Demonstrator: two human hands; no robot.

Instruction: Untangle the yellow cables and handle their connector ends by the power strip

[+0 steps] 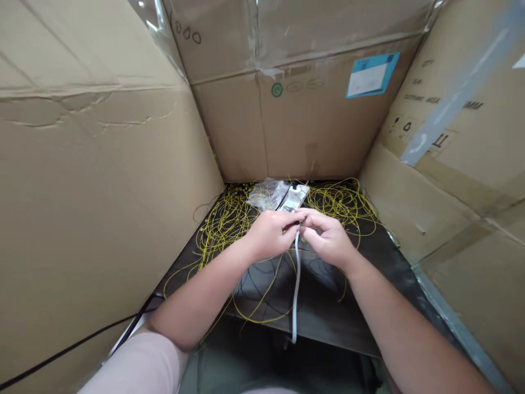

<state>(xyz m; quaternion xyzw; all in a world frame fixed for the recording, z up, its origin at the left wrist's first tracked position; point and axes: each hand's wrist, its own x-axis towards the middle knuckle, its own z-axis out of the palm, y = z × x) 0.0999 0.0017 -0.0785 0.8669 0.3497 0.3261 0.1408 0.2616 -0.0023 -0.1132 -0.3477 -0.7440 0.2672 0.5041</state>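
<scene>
Your left hand [268, 234] and right hand [330, 239] both pinch the top end of the white cable [296, 284]; a tug could snag the yellow fibres [342, 205], dragging them off the tabletop [328, 306].

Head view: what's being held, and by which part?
A pale cable, held at its top end: the left hand and right hand both pinch it there, and the rest hangs free below. The very tip is hidden between the hands.
</scene>
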